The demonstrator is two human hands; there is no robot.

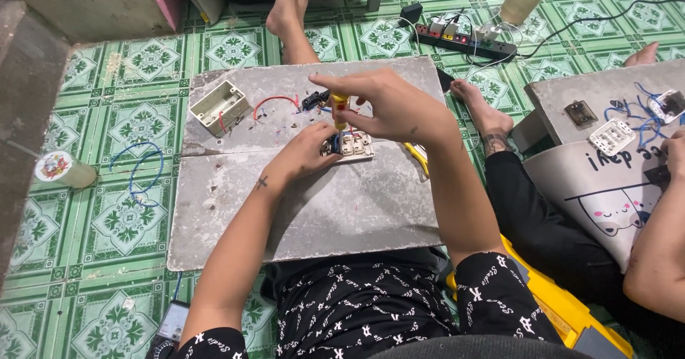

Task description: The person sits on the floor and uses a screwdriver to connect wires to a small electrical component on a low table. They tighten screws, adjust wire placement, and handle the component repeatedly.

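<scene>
Right hand [389,105]: clenched round a yellow-handled screwdriver [340,109], held upright, tip down into the switch plate [349,145].
Left hand [308,153]: grasping the switch plate by its left end, pinning it flat on the board [300,216].
Switch plate: white, lying mid-board, just past the left hand's fingers, blue wire at its near corner.
Board: grey slab on the green tiled floor [107,223], serving as the worktop across the person's lap.
Box [219,106]: empty cream back box, well apart at the board's far left, a red wire [275,102] looping beside it.
Blue wire [139,170]: loose loop on the floor, left of the board.
Neighbour: another person's arm [660,238] at the right, with a second board [606,95], white switch and blue wires.
Power strip [464,40]: on the floor beyond the board, plugs in, a red light showing.
Risk, slip: I'd say the tip could jump the screw and jab the left hand's fingers, they sit so close.
Risk, plate: a loose hold could let it twist under the turning force.
Risk, wires: bare ends may pull free if the plate shifts.
</scene>
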